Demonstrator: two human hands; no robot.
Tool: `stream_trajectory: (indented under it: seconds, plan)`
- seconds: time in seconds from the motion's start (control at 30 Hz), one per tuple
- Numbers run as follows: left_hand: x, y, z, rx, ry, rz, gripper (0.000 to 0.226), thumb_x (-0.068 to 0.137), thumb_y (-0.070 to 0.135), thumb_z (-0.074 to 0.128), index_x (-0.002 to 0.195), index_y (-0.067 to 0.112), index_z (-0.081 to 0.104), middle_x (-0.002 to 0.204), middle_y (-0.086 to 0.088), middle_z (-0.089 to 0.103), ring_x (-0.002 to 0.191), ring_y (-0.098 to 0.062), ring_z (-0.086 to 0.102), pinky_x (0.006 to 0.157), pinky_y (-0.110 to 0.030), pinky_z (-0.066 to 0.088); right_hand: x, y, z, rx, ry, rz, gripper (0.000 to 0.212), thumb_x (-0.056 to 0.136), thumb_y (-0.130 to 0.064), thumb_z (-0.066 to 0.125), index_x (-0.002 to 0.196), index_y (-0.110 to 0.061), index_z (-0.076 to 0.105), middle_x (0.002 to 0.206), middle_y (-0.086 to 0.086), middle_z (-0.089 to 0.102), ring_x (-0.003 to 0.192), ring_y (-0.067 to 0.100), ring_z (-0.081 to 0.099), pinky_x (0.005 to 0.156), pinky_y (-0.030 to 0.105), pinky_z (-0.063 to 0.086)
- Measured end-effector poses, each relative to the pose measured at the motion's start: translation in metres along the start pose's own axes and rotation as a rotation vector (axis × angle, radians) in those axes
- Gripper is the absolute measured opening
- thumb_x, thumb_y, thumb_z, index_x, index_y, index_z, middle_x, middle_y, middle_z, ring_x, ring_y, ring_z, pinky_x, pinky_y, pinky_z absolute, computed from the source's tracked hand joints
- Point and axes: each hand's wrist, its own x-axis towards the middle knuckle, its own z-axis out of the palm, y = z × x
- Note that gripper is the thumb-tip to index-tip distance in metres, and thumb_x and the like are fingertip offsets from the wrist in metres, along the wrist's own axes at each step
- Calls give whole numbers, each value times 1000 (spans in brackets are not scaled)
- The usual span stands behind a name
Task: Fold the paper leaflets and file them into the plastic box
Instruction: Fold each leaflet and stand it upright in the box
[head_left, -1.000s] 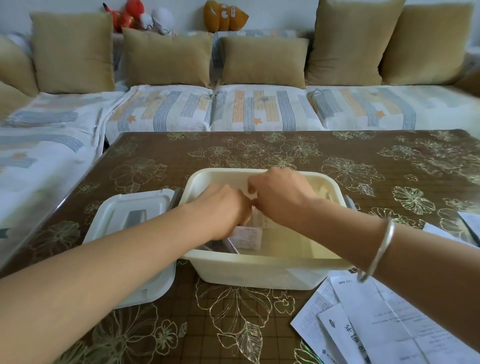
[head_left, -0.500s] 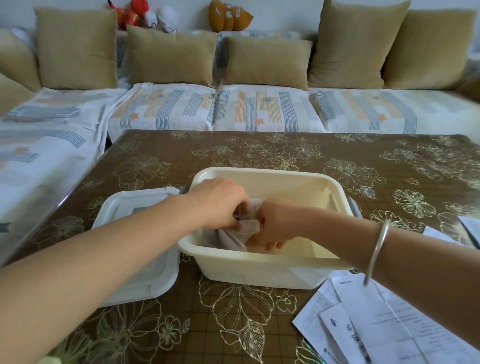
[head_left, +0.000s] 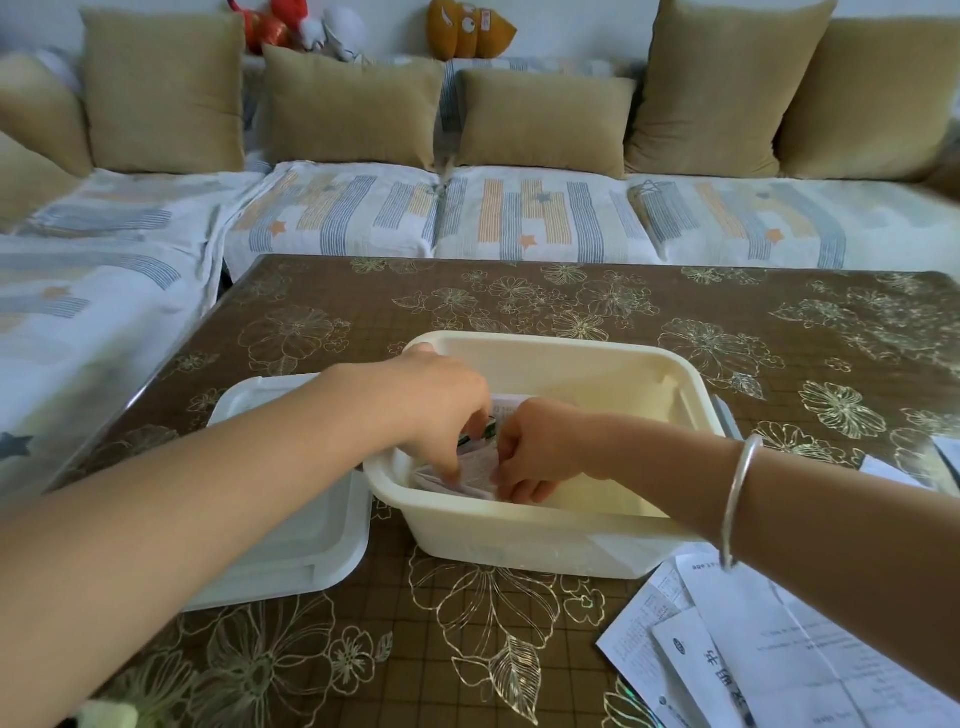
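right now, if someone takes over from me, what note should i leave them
Left hand: in the box, fingers pinching the folded leaflets.
Right hand: in the box too, fingers curled round the same leaflets.
Lid lies on the table left of the box.
Done: folded leaflets sit at the box's near left end.
Left: unfolded leaflets lie on the table, near right of the box; fold and file them.

On the table (head_left: 363, 322), the lid (head_left: 306, 545) lies left of the box (head_left: 519, 540), leaflets (head_left: 779, 649) right-front.
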Motion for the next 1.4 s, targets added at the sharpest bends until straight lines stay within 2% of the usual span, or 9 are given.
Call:
stream_trajectory:
  seconds: [0.13,0.23,0.5,0.73,0.87,1.03,1.23,1.3,1.4]
  plan:
    - [2,4,5,-12,49,-18,43,76,51,75,112,30,65,101,12,65,95,-15,59,81,-29,41,-7,4,-9,33,35,-19,17,89,-7,63,102,3,65,87,12,71,68,17,66,73,31,59]
    - [3,6,6,3,95,-24,36,77,48,74,108,30,67,99,10,66,93,-17,60,85,-34,48,-13,5,-18,64,46,-33,18,90,-5,61,106,3,65,94,15,71,71,20,68,66,26,57]
    - [-2,6,2,-25,151,-42,28,78,42,72,104,31,67,103,11,67,97,-16,61,85,-37,51,-29,8,-22,34,92,-42,17,93,-3,54,106,-2,63,97,14,70,91,27,71,74,32,57]
    - [-19,17,-9,-155,277,-70,19,85,30,66,104,29,70,105,12,67,102,-14,59,82,-28,48,-51,11,-30,1,247,-79,14,93,-3,56,104,-6,65,92,5,71,84,19,72,75,32,58]
    - [-33,41,-18,-304,424,-55,17,87,23,59,96,27,73,98,10,70,92,-14,62,79,-30,50,-89,20,-32,-24,540,-222,11,90,-11,62,95,-19,69,83,-5,74,71,5,69,80,35,58]
    - [-48,90,-19,-494,638,30,9,89,26,64,92,28,72,89,14,69,77,-5,57,74,-25,46,-163,62,-8,238,914,-326,14,88,-9,64,89,-22,70,74,-8,71,62,5,67,62,26,57]
    - [-71,149,10,-710,747,54,8,90,28,64,85,26,70,78,16,64,69,-3,57,68,-21,49,-194,175,40,3,984,176,11,88,-23,65,99,-22,66,91,-3,69,83,18,64,70,30,46]
    - [-74,173,32,-993,659,14,7,89,27,67,83,28,70,78,16,68,72,0,61,68,-12,48,-196,204,49,-57,884,377,37,84,-40,69,112,-19,60,108,4,65,96,24,59,73,31,43]
    - [-72,211,66,-1422,415,-56,3,89,25,68,91,27,70,89,10,74,76,-5,69,74,-26,53,-197,220,60,-64,833,528,77,69,-68,69,126,-21,47,123,7,55,115,28,52,84,38,48]
